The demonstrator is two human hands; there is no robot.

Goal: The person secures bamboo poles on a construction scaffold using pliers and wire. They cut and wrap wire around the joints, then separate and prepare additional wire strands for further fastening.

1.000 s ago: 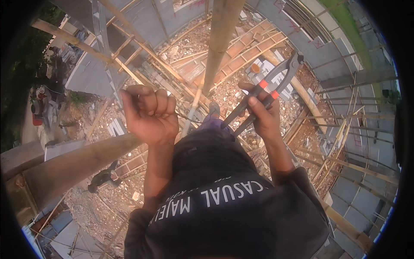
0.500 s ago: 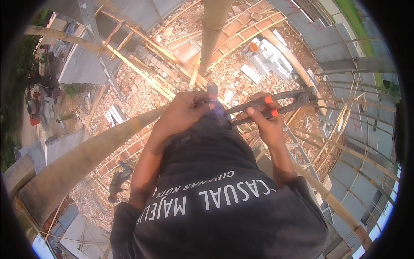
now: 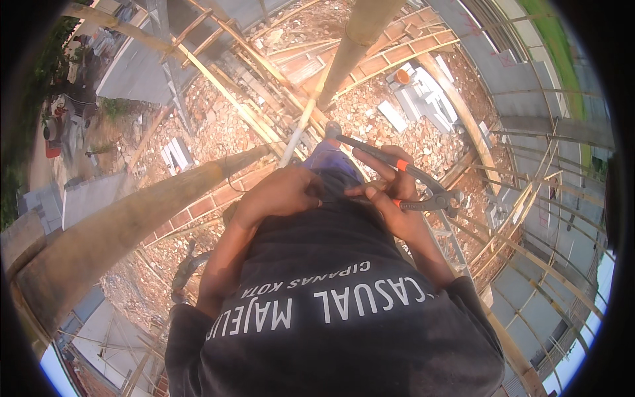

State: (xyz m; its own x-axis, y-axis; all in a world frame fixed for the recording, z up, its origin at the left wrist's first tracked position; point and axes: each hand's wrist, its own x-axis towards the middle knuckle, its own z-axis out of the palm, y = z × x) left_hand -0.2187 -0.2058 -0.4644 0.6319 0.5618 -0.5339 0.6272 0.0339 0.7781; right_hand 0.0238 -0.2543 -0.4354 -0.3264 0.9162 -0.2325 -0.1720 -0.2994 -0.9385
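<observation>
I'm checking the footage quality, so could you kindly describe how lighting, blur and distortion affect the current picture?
In the head view, hazy glare pales the rubble, greenery at the left rim looks smeared, the grey wall bows with the fisheye, while the pincers read fairly clearly.

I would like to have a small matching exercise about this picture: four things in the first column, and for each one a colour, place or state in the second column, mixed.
Column one
1. Pincers
2. Left hand
3. Shirt
4. Small round container

Column two
A. Black, with white lettering
B. Orange, next to pale blocks
C. Held in the right hand
D. Fingers curled inward

Right pairs: 1-C, 2-D, 3-A, 4-B
</observation>
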